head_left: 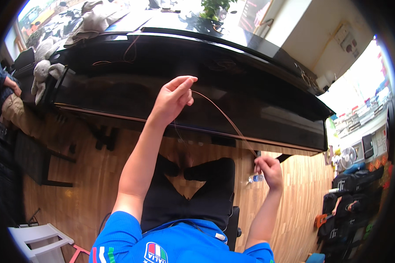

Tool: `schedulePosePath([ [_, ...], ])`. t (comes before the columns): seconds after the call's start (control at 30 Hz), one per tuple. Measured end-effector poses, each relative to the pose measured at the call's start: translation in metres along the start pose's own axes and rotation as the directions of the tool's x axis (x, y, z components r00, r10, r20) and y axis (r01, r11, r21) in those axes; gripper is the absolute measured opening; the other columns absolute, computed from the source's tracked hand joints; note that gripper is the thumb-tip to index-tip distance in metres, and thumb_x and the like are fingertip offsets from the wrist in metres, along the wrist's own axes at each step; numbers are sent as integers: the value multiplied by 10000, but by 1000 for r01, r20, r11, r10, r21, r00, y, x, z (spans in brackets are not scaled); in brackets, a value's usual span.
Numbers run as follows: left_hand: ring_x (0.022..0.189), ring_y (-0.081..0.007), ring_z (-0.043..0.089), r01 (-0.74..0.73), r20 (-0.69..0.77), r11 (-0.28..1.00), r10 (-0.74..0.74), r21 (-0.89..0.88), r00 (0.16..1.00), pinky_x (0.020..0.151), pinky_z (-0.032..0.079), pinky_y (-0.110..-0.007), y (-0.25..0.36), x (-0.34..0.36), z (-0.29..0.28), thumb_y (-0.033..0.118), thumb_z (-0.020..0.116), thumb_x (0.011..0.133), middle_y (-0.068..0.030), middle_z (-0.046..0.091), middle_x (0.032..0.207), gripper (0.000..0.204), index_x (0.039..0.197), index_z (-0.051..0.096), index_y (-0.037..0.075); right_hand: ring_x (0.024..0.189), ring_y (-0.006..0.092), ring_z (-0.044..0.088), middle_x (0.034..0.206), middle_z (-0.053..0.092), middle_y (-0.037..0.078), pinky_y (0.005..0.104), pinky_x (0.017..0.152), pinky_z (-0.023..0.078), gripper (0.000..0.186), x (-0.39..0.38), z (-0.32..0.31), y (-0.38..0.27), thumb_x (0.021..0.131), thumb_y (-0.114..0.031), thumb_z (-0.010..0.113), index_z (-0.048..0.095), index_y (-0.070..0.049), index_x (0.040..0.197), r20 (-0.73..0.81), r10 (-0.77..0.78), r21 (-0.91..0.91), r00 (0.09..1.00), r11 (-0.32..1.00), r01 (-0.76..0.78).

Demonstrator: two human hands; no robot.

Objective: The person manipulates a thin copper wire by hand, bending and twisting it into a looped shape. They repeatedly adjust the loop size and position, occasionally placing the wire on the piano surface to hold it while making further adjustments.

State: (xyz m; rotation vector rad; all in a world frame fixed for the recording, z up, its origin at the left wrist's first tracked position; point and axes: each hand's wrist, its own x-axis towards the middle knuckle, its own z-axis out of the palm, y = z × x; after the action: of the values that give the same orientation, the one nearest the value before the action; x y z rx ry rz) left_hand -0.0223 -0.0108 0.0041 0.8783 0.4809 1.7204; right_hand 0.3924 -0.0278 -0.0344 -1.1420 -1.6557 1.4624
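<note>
My left hand (174, 97) is raised in front of the black piano (140, 90), thumb and forefinger pinched together. A thin, pale brownish cord (227, 117) leaves it and arcs down to the right. Lower down, my right hand (270, 171) closes its fingers on the cord's other visible part, beside the piano's front edge. A faint thin strand hangs below my left hand; whether it belongs to the same cord I cannot tell. Another thin reddish cord (128, 60) lies looped on the piano's dark surface, apart from both hands.
A grey plush rabbit (43, 72) sits at the piano's left end, near another person (13, 94). Beyond are cloth (96, 19) and a plant (216, 8). A bottle (256, 178) is on the floor below my right hand. Black bags (349, 197) stand at right, a white chair (41, 239) lower left.
</note>
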Motion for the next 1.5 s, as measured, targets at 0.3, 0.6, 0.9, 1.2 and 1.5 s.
schedulePosePath([
  [0.3, 513, -58, 442, -337, 2, 939, 338, 64, 941, 536, 455, -250, 128, -82, -51, 254, 556, 1052, 31, 439, 599, 351, 1266, 599, -20, 712, 155, 644, 773, 709, 55, 282, 682, 512, 75, -32, 7, -93, 837, -90, 806, 777, -39, 884, 344, 21, -551, 939, 814, 184],
  [0.6, 591, -54, 381, -748, -165, 662, 733, -52, 660, 564, 396, -219, 257, -144, -94, 227, 511, 1067, 26, 430, 672, 301, 1274, 586, 21, 733, 130, 704, 797, 684, 60, 251, 644, 556, 75, 80, 93, -285, 939, 6, 613, 687, 8, 932, 526, -241, -437, 815, 746, 503],
  [0.9, 627, -77, 402, -821, -80, 553, 833, 143, 548, 615, 391, -223, 285, -194, -85, 205, 530, 1059, 22, 469, 705, 242, 1182, 619, 18, 821, 194, 724, 950, 735, 152, 307, 741, 598, 266, 233, 192, -411, 955, -180, 698, 670, 35, 1109, 471, -597, -483, 650, 442, 756],
  [1.2, 578, -70, 347, -747, -97, 644, 765, 164, 637, 570, 372, -243, 228, -135, -101, 300, 466, 1081, 25, 447, 690, 358, 1268, 621, 38, 795, 178, 723, 930, 738, 138, 290, 682, 595, 208, 368, 204, -387, 956, -142, 694, 684, 34, 1065, 377, -683, -501, 625, 417, 758],
  [1.5, 554, -71, 377, -644, -74, 706, 689, 295, 721, 558, 371, -244, 197, -96, -95, 331, 502, 1065, 24, 474, 708, 412, 1343, 587, 39, 691, 155, 710, 851, 736, 122, 259, 573, 592, 198, 447, 241, -322, 948, -134, 713, 698, 38, 1046, 205, -661, -383, 722, 625, 680],
])
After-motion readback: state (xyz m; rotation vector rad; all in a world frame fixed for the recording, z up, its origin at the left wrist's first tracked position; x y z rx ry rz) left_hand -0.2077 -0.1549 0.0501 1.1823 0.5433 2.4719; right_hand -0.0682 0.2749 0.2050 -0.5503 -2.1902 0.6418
